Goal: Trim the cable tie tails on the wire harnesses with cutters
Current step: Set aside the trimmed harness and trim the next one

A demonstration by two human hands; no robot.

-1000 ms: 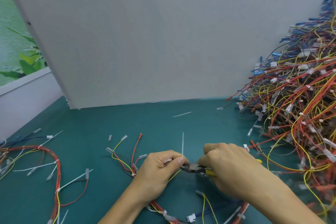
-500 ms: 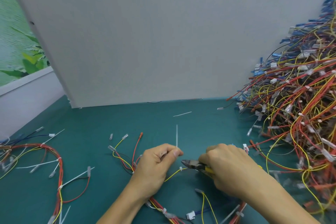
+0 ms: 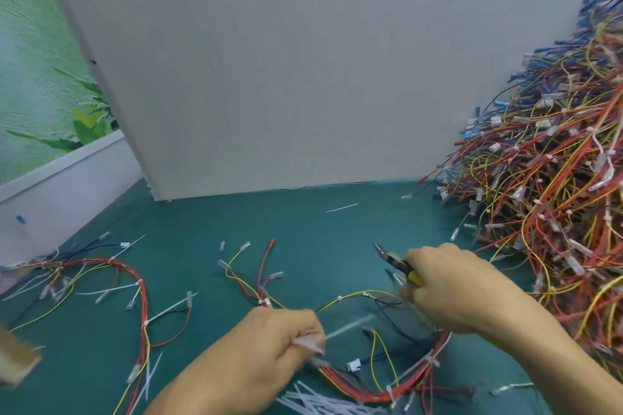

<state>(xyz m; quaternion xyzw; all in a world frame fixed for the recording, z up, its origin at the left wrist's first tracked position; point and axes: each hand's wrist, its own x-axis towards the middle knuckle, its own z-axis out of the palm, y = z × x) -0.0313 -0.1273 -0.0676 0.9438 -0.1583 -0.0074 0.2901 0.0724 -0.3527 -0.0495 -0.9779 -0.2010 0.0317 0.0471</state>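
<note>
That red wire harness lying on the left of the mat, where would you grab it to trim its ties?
Probably pinch the thick red bundle of the left harness from above, just beside a tie. It lies flat on the mat, and its white tie tails stick out sideways, so they are free for the cutters.

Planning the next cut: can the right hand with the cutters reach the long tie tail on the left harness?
Probably, but awkwardly: the right hand holds the cutters raised, yet that tie tail lies beyond the left hand, which sits between, pinching a cut strip.
</note>
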